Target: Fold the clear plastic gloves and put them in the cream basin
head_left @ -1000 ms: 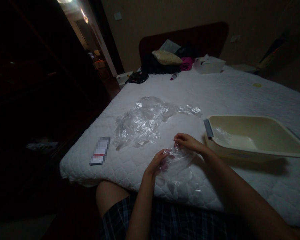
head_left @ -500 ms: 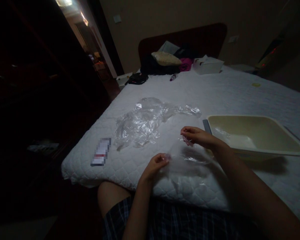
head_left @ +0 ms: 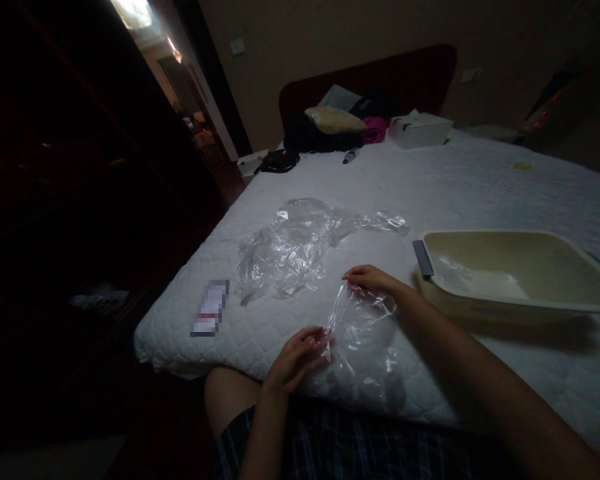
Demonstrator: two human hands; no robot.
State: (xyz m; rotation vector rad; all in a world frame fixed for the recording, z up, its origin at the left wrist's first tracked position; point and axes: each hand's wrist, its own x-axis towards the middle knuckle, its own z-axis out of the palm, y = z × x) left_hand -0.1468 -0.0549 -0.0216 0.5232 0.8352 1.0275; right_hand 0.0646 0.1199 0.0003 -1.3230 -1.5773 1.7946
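Note:
A clear plastic bag [head_left: 365, 340] hangs between my hands over the front of the bed. My right hand [head_left: 373, 279] pinches its top edge. Lower and to the left, my left hand [head_left: 297, 357] has the bag's left edge at its fingers; some of the film lies over the fingertips. Beyond my hands, a crumpled heap of clear plastic bags [head_left: 290, 253] spreads across the white quilted bed cover [head_left: 265, 353]. Right of my right hand stands a cream plastic bin [head_left: 480, 313] with grey handles, and a bit of clear plastic [head_left: 453, 270] lies inside it.
A phone-like item [head_left: 210, 308], blurred out, lies near the bed's left edge. At the headboard [head_left: 420, 73] are a beige cushion [head_left: 335, 121], dark cloth, a magenta roll [head_left: 373, 129] and a white box [head_left: 420, 129]. A black bag [head_left: 279, 161] sits at the far left.
My right hand has moved left, and my left hand has dropped a little and shifted left. The bag between them now hangs lower and looks more spread out.

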